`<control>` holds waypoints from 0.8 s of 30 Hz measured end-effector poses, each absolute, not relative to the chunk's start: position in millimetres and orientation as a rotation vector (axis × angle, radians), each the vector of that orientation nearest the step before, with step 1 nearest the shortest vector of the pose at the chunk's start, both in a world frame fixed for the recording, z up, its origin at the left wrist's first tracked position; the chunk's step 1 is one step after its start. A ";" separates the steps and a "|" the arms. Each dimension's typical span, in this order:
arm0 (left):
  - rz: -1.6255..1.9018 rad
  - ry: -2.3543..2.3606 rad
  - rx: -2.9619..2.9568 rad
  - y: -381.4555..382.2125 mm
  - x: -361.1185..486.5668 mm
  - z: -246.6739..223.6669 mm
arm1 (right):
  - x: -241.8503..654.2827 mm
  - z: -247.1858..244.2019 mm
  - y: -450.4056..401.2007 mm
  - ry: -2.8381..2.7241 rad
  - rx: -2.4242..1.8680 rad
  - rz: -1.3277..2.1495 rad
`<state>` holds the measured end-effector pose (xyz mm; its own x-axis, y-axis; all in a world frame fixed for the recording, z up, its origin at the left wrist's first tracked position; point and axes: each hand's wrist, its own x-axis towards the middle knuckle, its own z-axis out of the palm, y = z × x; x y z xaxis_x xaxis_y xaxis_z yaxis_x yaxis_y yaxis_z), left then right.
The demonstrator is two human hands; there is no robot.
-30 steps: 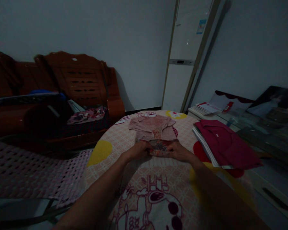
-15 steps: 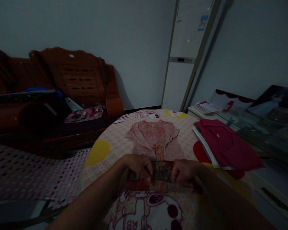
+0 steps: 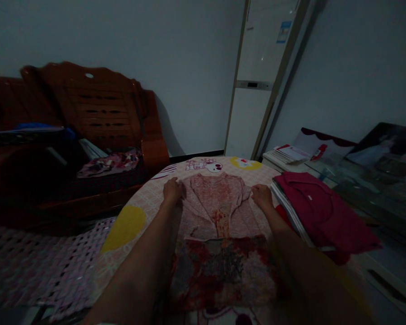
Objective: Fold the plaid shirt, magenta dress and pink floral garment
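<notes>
A pink shirt (image 3: 219,198) with a red and grey patterned lower part lies spread on a round table with a printed cloth (image 3: 125,228). Its neckline points away from me. My left hand (image 3: 172,192) is closed on the shirt's left sleeve end. On the other side, my right hand (image 3: 262,196) pinches the right sleeve end. The lower part of the shirt lies flat between my forearms, over the cloth's printed figure.
Folded clothes with a dark pink one on top (image 3: 318,203) lie at the table's right edge, close to my right forearm. Beyond stands a glass-topped cabinet (image 3: 368,180) with papers. A wooden sofa (image 3: 101,113) and a woven chair (image 3: 54,266) are at left.
Both hands have moved away from me and apart, from the shirt's lower part to its sleeves. The bunched or folded lower part now lies spread toward me. The view has shifted slightly.
</notes>
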<state>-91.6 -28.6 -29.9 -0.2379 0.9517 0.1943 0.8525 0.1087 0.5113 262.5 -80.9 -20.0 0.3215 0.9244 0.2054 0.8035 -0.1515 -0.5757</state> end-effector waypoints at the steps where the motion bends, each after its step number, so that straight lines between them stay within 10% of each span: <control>1: 0.768 2.231 1.825 -27.8 -91.7 -33.2 | 264.1 -22.2 -74.5 -1.512 -2.018 0.243; 24: 0.732 2.274 1.744 -18.6 -105.0 -27.1 | 280.8 -38.2 -56.7 -1.590 -2.323 -0.271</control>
<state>-105.0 -18.6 -27.1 -0.2936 0.9442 0.1492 0.8539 0.1889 0.4849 280.8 -56.7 -38.2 0.3654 0.8714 0.3273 0.9306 -0.3345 -0.1483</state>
